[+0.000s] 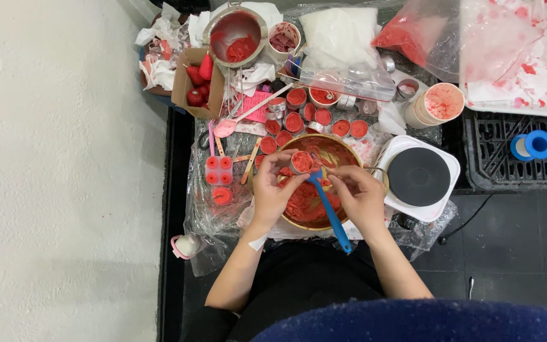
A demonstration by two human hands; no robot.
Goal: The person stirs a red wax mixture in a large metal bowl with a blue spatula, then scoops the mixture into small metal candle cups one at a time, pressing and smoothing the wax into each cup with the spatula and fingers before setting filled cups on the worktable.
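Likely home craft corner: hot plate [420, 177], red-wax-filled tins [295, 120], floor-level clutter.

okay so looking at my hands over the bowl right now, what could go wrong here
1. The left hand holds a small filled cup tilted over the gold bowl; red mix could smear the fingers or drop outside the rim.
2. The blue spatula in the right hand sticks out over the bowl's near edge, so drips may land on the dark clothing below.
3. The filled cups crowd just behind the bowl; a stray elbow or reach might knock them.
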